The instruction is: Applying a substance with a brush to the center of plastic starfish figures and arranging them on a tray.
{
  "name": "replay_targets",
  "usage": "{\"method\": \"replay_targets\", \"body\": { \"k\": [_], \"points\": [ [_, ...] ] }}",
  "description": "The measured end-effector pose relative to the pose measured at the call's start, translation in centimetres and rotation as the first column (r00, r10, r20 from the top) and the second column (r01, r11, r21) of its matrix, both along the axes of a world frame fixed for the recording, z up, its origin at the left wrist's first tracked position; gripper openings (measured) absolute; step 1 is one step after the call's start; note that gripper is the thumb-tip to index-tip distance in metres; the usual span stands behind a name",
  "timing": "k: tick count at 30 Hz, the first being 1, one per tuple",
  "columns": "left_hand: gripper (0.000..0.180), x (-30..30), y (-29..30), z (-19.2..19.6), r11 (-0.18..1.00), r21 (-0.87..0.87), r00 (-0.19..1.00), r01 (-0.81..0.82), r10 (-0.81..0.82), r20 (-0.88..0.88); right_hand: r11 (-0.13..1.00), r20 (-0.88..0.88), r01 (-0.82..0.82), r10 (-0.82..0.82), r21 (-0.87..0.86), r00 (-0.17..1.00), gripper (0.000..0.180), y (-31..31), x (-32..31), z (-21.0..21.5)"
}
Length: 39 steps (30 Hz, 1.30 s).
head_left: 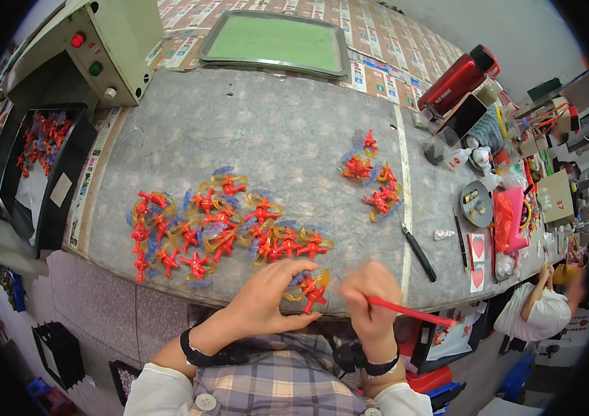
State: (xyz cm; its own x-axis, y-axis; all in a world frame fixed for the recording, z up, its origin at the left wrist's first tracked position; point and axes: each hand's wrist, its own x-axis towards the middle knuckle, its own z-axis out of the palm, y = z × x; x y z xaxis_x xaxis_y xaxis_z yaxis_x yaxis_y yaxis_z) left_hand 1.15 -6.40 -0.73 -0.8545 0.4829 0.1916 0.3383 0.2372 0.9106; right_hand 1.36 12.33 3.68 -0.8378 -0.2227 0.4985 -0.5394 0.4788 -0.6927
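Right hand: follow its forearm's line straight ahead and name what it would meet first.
The right hand, closed around a red stick, would likely meet the smaller group of red figures, though its height is unclear.

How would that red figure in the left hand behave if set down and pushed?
The red figure is probably light, since it fits between thumb and fingers of the left hand. It would likely slide rather than roll, because its limbs stick out. Its shiny surface may feel slippery.
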Motion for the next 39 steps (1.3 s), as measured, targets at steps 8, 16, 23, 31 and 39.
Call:
{"method": "replay_targets", "body": {
  "k": [8,16,23,31,39],
  "points": [
    [0.064,0.1,0.1,0.0,1.0,-0.011,1.0,0.006,-0.006,-0.027,0.993,0.082,0.015,-0.005,-0.115,0.997,0.01,0.1,-0.1,-0.6],
    [0.063,-0.2,0.3,-0.1,0.999,-0.051,0.994,-0.018,0.013,-0.106,0.98,0.092,0.036,-0.018,-0.196,0.996,0.012,-0.1,0.1,-0.9],
    [0.062,-0.2,0.2,0.0,0.999,-0.053,0.998,0.009,-0.013,-0.059,0.998,0.103,-0.031,0.037,-0.051,0.994,0.011,-0.3,-1.4,-0.9],
    [0.061,-0.5,0.2,-0.6,0.999,-0.019,0.994,0.033,-0.035,-0.106,0.982,0.27,0.041,0.011,-0.186,0.963,0.014,0.3,-1.3,-1.3],
    [0.061,-1.0,0.6,0.3,1.0,0.005,0.984,0.028,-0.027,-0.177,0.919,0.294,0.381,-0.337,-0.105,0.894,0.006,3.2,-2.1,-2.0]
  ]
}}
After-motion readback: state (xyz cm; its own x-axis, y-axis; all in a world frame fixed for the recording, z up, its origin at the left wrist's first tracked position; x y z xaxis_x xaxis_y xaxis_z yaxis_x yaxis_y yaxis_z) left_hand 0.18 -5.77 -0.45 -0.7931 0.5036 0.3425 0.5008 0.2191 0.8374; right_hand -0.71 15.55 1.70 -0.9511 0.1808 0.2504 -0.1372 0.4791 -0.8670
